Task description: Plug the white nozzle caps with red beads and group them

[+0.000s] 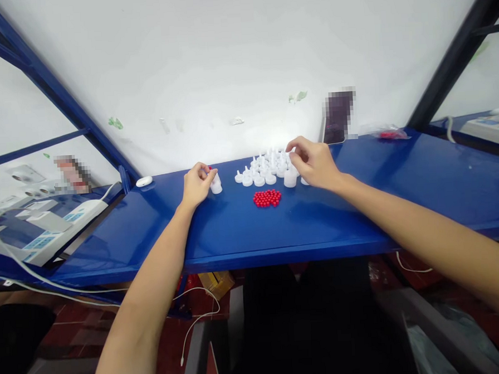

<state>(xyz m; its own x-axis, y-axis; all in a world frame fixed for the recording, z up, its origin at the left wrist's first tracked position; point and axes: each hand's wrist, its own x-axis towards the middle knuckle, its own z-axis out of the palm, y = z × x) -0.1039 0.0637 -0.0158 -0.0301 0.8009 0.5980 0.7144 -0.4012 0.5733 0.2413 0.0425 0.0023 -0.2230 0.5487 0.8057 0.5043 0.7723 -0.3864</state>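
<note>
My left hand [197, 185] is closed around a small white bottle [216, 184] that stands on the blue table; a bit of red shows at its top, between the fingers. My right hand [314, 160] is over the right end of a group of white nozzle caps [259, 178], thumb and index finger curled toward each other. Whatever is between those fingertips, if anything, is too small to make out. Just below them stands a white bottle [290, 178], and another white piece is partly hidden by the hand. Several small red caps [267, 198] lie in a cluster in front of the nozzle caps.
A white oval case [144, 181] lies at the table's back left. Against the wall leans a phone [337, 118], and a clear bag with red pieces [391, 134] is at the back right. Power strips [63, 230] and cables are at far left. Blue frame posts flank the table [277, 236].
</note>
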